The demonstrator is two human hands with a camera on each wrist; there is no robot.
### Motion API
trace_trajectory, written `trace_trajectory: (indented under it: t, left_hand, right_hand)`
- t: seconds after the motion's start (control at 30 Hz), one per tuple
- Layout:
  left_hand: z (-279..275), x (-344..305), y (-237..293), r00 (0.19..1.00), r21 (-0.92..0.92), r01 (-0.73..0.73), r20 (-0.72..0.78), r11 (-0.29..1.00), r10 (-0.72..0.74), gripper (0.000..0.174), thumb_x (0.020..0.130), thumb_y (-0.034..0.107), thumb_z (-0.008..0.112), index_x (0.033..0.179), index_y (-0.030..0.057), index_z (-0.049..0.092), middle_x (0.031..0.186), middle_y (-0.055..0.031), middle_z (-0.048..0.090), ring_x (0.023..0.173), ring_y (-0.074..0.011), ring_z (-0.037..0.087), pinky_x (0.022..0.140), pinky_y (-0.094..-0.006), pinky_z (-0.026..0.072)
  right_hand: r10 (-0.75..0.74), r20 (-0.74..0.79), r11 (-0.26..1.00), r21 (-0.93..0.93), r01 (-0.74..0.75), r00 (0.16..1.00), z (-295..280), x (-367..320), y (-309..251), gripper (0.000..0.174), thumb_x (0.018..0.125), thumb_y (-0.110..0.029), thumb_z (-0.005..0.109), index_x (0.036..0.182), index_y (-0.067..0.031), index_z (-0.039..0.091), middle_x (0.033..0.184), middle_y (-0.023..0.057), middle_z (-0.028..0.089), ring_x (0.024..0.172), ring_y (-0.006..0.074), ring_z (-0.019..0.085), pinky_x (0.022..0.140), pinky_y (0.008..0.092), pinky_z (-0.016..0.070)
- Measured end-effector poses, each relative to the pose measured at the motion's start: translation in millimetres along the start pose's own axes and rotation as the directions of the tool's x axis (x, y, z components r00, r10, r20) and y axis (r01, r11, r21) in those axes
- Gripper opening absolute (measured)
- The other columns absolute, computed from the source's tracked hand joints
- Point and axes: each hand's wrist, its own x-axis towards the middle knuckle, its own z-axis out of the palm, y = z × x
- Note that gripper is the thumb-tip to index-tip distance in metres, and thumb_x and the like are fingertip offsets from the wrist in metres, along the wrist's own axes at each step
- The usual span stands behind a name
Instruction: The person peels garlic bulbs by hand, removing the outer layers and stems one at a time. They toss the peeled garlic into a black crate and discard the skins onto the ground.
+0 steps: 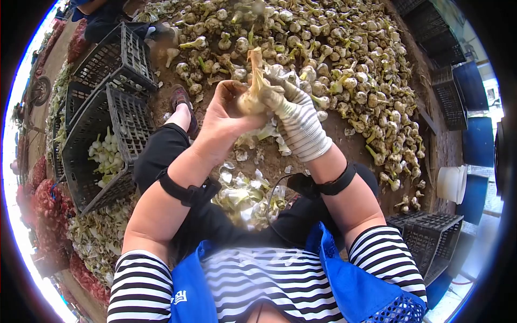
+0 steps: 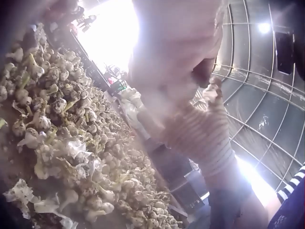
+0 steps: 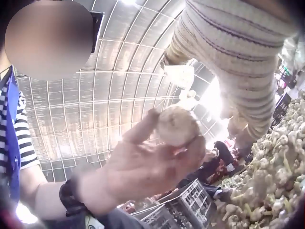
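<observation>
A garlic bulb (image 1: 251,102) with its stalk upright is held between both hands in the head view. The bare left hand (image 1: 227,119) grips the bulb from the left, and the right wrist view shows its fingers around the pale round bulb (image 3: 177,126). In a striped, dirt-stained glove, the right hand (image 1: 295,116) pinches the bulb and the base of its stalk from the right. The glove (image 2: 200,138) also shows in the left wrist view, where the bulb is not clearly seen.
A large heap of garlic (image 1: 350,81) covers the ground ahead and to the right. Black crates stand at the left, one (image 1: 75,156) holding pale bulbs (image 1: 106,156). Peeled skins (image 1: 247,196) lie between the legs. A white bucket (image 1: 451,184) and another crate (image 1: 425,237) are at the right.
</observation>
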Motion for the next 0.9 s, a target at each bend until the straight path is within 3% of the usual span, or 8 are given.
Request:
trace_trajectory:
  t: [0.13,0.2,0.23,0.33,0.47,0.57,0.63,0.9]
  left_hand:
    - [-5.4,-1.7,-7.8,0.987,0.186,-0.154,0.078,0.97,0.141,0.041,0.078,0.005,0.063,0.114,0.0067,0.043,0.11,-0.0061,0.052,0.095,-0.0162,0.053,0.082,-0.0327,0.0463]
    - [-11.1,-4.8,2.0,0.943,-0.396,0.28,0.283,0.875,-0.174,0.042,0.087,0.022,0.052,0.124,0.006,0.039,0.118,-0.0117,0.049,0.099,-0.0214,0.054,0.085,-0.0401,0.0453]
    - [-24.0,4.2,-1.1,0.784,-0.573,0.49,0.619,0.658,-0.045,0.047,0.091,0.033,0.04,0.129,0.0065,0.035,0.124,-0.0169,0.044,0.107,-0.0275,0.05,0.091,-0.0453,0.0417]
    - [-0.6,5.8,5.9,0.949,-0.503,0.315,0.156,0.805,-0.274,0.047,0.092,0.035,0.04,0.129,0.0063,0.035,0.123,-0.0192,0.043,0.111,-0.0297,0.048,0.094,-0.0431,0.04]
    - [18.6,6.8,-15.2,0.956,-0.285,0.267,-0.039,0.921,-0.29,0.057,0.088,0.047,0.047,0.132,0.0151,0.029,0.124,-0.0116,0.044,0.109,-0.0247,0.047,0.093,-0.0382,0.039]
    - [1.3,-1.9,-11.2,0.991,0.11,0.11,-0.085,0.988,-0.101,0.069,0.077,0.04,0.065,0.131,0.019,0.026,0.122,-0.0055,0.045,0.109,-0.019,0.047,0.09,-0.0344,0.0391]
    - [-6.7,0.4,-7.0,0.999,0.078,0.019,0.049,0.997,-0.023,0.074,0.07,0.026,0.075,0.127,0.0159,0.03,0.116,-0.0036,0.048,0.103,-0.0167,0.048,0.084,-0.0313,0.0408]
    - [-20.7,-8.2,19.3,0.953,-0.052,0.152,0.272,0.987,-0.133,0.062,0.066,0.014,0.077,0.116,0.0077,0.04,0.102,-0.004,0.055,0.084,-0.0122,0.055,0.065,-0.0215,0.0461]
  right_hand:
    - [-0.058,-0.021,0.998,0.032,0.058,0.998,6.9,0.8,-6.1,0.024,0.082,-0.016,0.064,0.103,-0.0041,0.062,0.086,0.0001,0.063,0.071,0.0053,0.058,0.058,0.0176,0.0459]
    - [-0.097,-0.046,0.992,0.073,0.1,0.994,6.2,1.2,-8.0,0.021,0.082,-0.015,0.064,0.1,-0.0043,0.064,0.084,0.0,0.064,0.069,0.0046,0.057,0.056,0.0172,0.0451]
    - [-0.107,-0.061,0.994,-0.022,0.106,0.992,2.3,0.4,-8.6,0.019,0.083,-0.015,0.063,0.098,-0.0041,0.064,0.081,-0.0005,0.064,0.066,0.0049,0.057,0.055,0.0179,0.0447]
    - [-0.157,-0.108,0.978,-0.153,0.14,0.982,-3.5,7.9,-4.4,0.016,0.086,-0.014,0.058,0.096,-0.004,0.064,0.07,0.0017,0.064,0.058,0.0078,0.056,0.05,0.0225,0.0443]
    - [-0.549,0.216,0.104,-0.941,0.323,0.807,-1.4,6.9,-5.2,0.016,0.081,-0.007,0.055,0.093,-0.004,0.065,0.071,0.0173,0.062,0.056,0.0222,0.06,0.052,0.0308,0.0466]
    - [-0.536,0.336,0.1,-0.885,0.454,0.774,4.7,-3.9,-12.8,0.015,0.08,-0.004,0.056,0.093,-0.0029,0.065,0.071,0.0168,0.062,0.057,0.0177,0.06,0.053,0.0288,0.0464]
    - [-0.229,0.162,0.795,-0.538,0.28,0.96,10.4,-12.0,-23.9,0.014,0.08,-0.003,0.057,0.092,-0.0014,0.064,0.068,0.0134,0.063,0.056,0.0129,0.057,0.052,0.027,0.0453]
    - [-0.563,-0.001,0.37,-0.895,0.251,0.827,-60.2,26.9,-30.9,0.014,0.084,-0.009,0.057,0.094,-0.0024,0.063,0.072,0.0072,0.065,0.057,0.0083,0.056,0.048,0.0199,0.0452]
